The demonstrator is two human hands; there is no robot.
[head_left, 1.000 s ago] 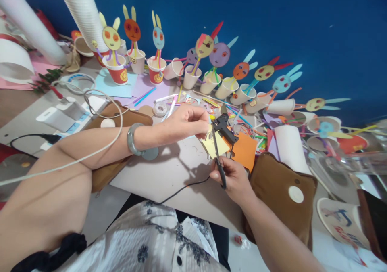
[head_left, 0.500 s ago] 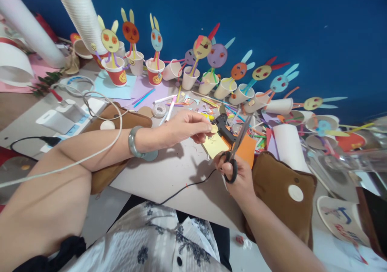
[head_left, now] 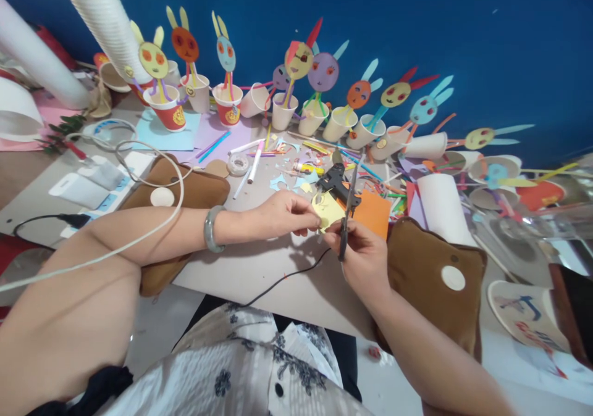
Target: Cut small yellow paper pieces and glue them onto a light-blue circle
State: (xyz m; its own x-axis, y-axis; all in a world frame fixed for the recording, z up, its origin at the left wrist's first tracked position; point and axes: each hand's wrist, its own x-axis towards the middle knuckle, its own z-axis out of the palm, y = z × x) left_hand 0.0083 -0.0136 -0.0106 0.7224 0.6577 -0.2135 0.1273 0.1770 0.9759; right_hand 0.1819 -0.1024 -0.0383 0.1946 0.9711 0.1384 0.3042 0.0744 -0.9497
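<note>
My left hand [head_left: 290,215] is closed in a pinch on a small piece of yellow paper, which is hard to tell apart from the yellow paper [head_left: 331,209] behind it. My right hand [head_left: 364,249] is wrapped round the black handles of a pair of scissors [head_left: 349,203]. The scissor blades point up and away, seen nearly edge-on. The fingertips of both hands are close together above the table. Just beyond them lie a black glue gun [head_left: 338,184] and a sheet of orange paper [head_left: 374,212].
Several paper cups with rabbit-faced paper figures [head_left: 323,72] line the blue wall. Paper scraps, markers [head_left: 256,162] and a tape roll [head_left: 238,164] lie before them. Brown pouches [head_left: 430,280] flank the work area. A black cord [head_left: 282,280] and a white cable [head_left: 178,212] cross nearby.
My right hand has turned the scissors from slanted to nearly upright and edge-on, and moved closer to my left fingers. My left hand has come down slightly with the yellow piece.
</note>
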